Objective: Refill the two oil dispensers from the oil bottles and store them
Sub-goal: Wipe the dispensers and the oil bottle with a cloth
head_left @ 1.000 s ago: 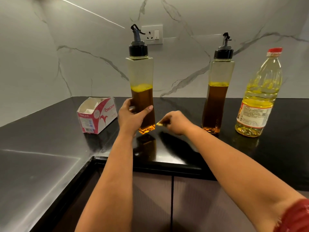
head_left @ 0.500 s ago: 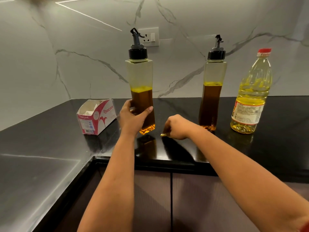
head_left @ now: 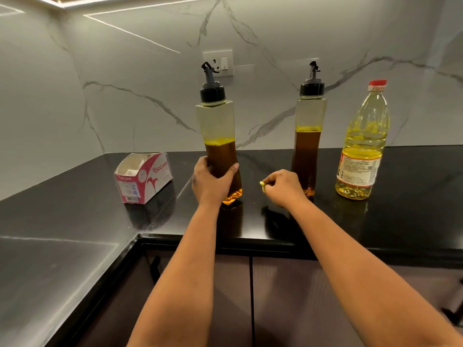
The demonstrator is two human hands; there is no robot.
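Two tall clear oil dispensers with black pour-spout caps stand on the black counter (head_left: 400,221), each about half full of amber oil. My left hand (head_left: 211,182) grips the lower body of the left dispenser (head_left: 216,131), which leans slightly. My right hand (head_left: 283,187) is closed on a small yellowish wad (head_left: 262,185), just in front of the right dispenser (head_left: 309,136). A plastic oil bottle (head_left: 363,146) with a red cap and pale yellow oil stands to the right.
A pink and white tissue box (head_left: 142,177) sits left of the dispensers. The marble backsplash holds a wall socket (head_left: 218,62) behind them. Dark cabinet doors (head_left: 275,296) lie below the counter edge, which turns a corner at my left.
The view shifted a little. My right hand with the wad lifted slightly from the counter beside the left dispenser. My left hand kept its hold on the left dispenser.
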